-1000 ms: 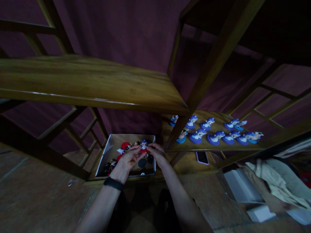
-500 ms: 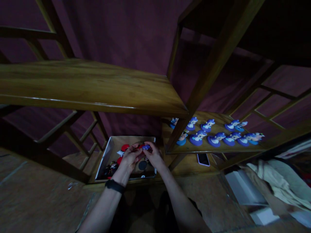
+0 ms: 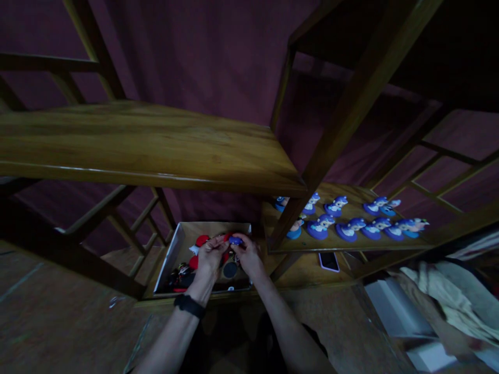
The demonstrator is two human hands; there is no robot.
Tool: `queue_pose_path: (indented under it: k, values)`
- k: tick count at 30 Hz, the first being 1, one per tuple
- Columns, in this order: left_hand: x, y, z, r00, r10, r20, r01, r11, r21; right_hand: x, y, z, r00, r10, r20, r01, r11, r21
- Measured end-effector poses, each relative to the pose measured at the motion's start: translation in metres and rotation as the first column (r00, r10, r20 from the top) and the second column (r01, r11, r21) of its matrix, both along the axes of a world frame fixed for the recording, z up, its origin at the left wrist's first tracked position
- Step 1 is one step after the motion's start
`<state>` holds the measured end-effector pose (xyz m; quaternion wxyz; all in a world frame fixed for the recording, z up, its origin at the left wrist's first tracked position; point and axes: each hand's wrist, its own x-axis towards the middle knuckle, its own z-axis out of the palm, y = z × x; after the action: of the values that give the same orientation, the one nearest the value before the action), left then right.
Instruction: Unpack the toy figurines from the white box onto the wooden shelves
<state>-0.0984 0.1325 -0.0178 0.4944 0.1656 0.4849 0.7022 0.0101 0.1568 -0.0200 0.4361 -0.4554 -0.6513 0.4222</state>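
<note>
The fingers [image 3: 239,249] of the right hand [image 3: 251,259] are pinched around a small purple-topped figurine [image 3: 236,240], above the far right part of a shallow box [image 3: 167,259]. The left hand [image 3: 209,258], its fingers half curled, is just left of it; whether they touch it I cannot tell. Red pieces [image 3: 202,240] and a round dark disc [image 3: 230,269] lie in the box. To the right, purple-based figurines [image 3: 320,227] stand on a shelf [image 3: 351,249], with a phone [image 3: 328,262] below.

Head-worn view, facing forward and down
</note>
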Motion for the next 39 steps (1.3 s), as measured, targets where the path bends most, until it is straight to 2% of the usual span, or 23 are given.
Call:
queue_pose_path:
  k: [5, 8, 11, 17, 23, 27, 39]
  values:
    - [0.002, 0.003, -0.010, 0.998, 0.056, -0.043, -0.055, 0.998, 0.010, -0.003, 0.001, -0.010, 0.999, -0.036, 0.030, 0.036, 0.999, 0.019]
    - [0.002, 0.003, -0.009, 0.999, 0.020, 0.032, -0.019, 0.999, -0.027, -0.005, 0.002, -0.009, 1.000, -0.018, 0.009, 0.017, 1.000, 0.018]
    - [0.001, 0.002, -0.005, 0.985, -0.014, 0.173, 0.029, 0.996, -0.082, -0.007, 0.003, -0.005, 0.997, -0.016, -0.071, 0.012, 0.998, -0.056]
    - [-0.010, 0.003, -0.002, 0.933, -0.084, 0.349, 0.139, 0.981, -0.135, -0.011, 0.007, -0.004, 0.957, -0.151, -0.248, 0.085, 0.962, -0.258]
    - [-0.014, 0.002, -0.005, 0.943, -0.114, 0.313, 0.163, 0.977, -0.137, -0.009, 0.008, -0.003, 0.960, -0.134, -0.245, 0.049, 0.945, -0.324]
    - [-0.012, 0.003, -0.004, 0.949, -0.101, 0.299, 0.146, 0.980, -0.134, -0.009, 0.011, -0.007, 0.940, -0.161, -0.301, 0.038, 0.926, -0.375]
    - [-0.006, 0.000, 0.002, 0.971, -0.113, 0.210, 0.145, 0.979, -0.143, -0.002, 0.011, -0.012, 0.889, -0.131, -0.438, -0.088, 0.891, -0.445]
